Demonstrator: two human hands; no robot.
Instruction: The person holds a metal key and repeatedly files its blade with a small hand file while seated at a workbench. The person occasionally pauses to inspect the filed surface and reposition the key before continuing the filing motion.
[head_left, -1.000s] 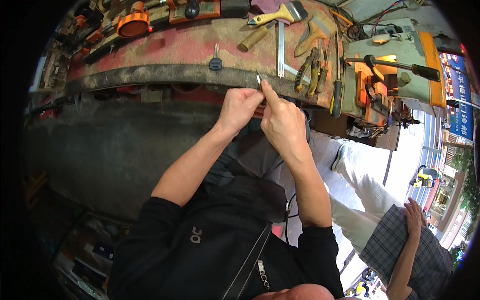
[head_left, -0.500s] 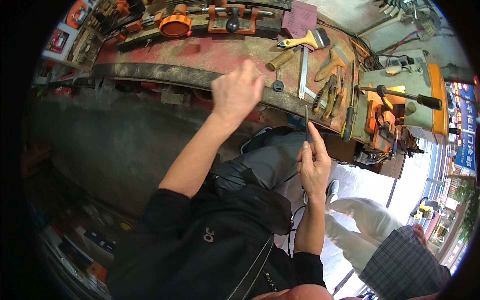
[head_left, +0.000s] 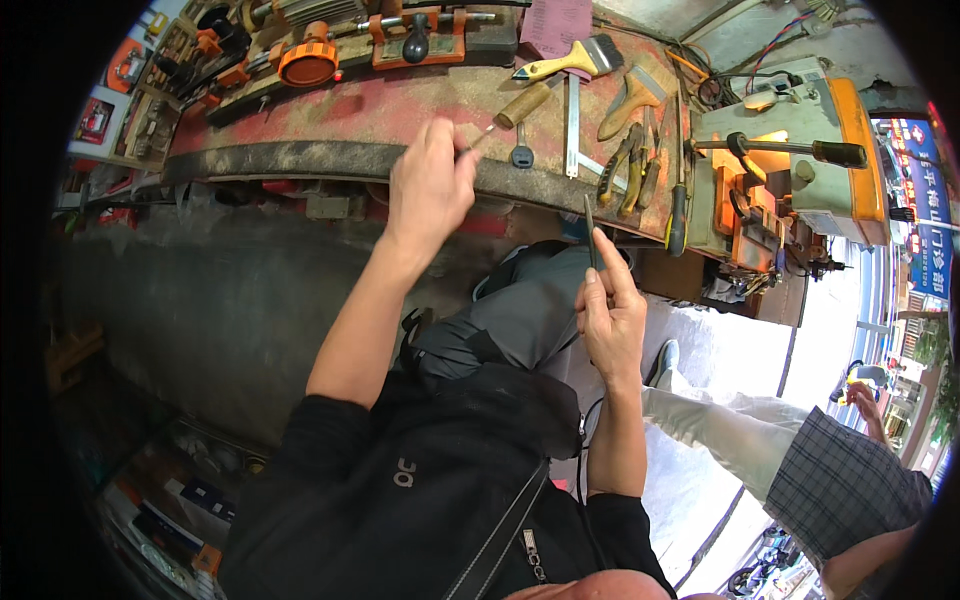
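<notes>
Over the bench's near edge, my left hand (head_left: 432,185) is closed with its fingertips pinched together. From them sticks a thin, light metal piece (head_left: 484,137); its kind I cannot make out. My right hand (head_left: 612,325) is to the right, in front of the bench. Between thumb and fingers it grips a slim dark file (head_left: 591,232), whose tip points up toward the bench. A dark-headed key (head_left: 521,157) lies on the bench to the right of my left hand, close to a wooden handle (head_left: 524,103).
Along the worn red bench (head_left: 350,115) lie a paintbrush (head_left: 578,60), a metal square (head_left: 572,125), another brush (head_left: 634,100), pliers (head_left: 622,165) and a screwdriver (head_left: 678,215). A key-cutting machine (head_left: 820,160) stands at right. A person in a checked shirt (head_left: 840,480) is at lower right.
My left hand, blurred by motion before, is steadier now, and the thin metal piece shows in its fingers. My right hand keeps hold of the file. The whole view has shifted slightly.
</notes>
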